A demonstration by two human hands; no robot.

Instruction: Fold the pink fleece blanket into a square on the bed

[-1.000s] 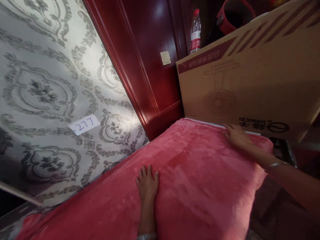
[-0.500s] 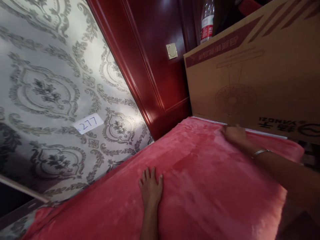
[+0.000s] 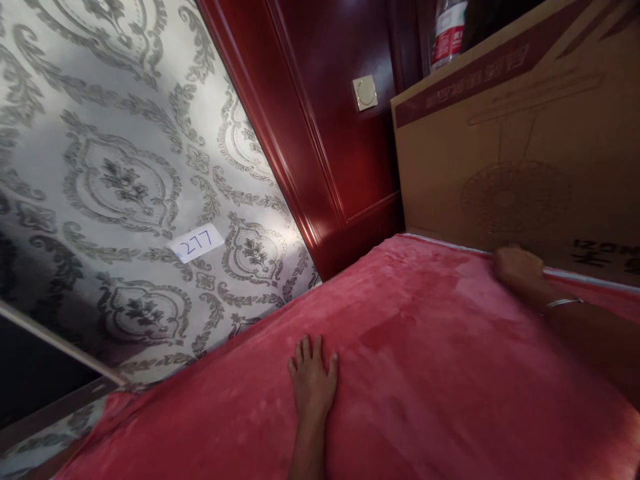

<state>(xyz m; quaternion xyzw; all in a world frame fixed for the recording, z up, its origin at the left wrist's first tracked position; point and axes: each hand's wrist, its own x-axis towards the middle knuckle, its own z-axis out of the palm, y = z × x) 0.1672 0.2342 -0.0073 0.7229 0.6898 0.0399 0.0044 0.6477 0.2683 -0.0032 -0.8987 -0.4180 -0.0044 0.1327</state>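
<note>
- pink blanket (image 3: 400, 347): spread beside the patterned wall (image 3: 127, 183), pale far edge near the cardboard box (image 3: 440, 167).
- left hand (image 3: 313, 383): flat on the blanket, fingers spread.
- right hand (image 3: 520, 270) (silver bangle (image 3: 565, 302) at the wrist): at that edge, fingers curled; whether it grips cannot be told.

The view has swung left, so the box (image 3: 440, 167), bottle (image 3: 449, 33) and card (image 3: 196, 243) lie farther right in it. The bottle's red cap, the cloth's (image 3: 390, 393) far right corner and the left arm's (image 3: 309, 447) bracelet have left the view. The right hand (image 3: 520, 270) has shifted left along the far edge, below the fan drawing (image 3: 515, 200).
</note>
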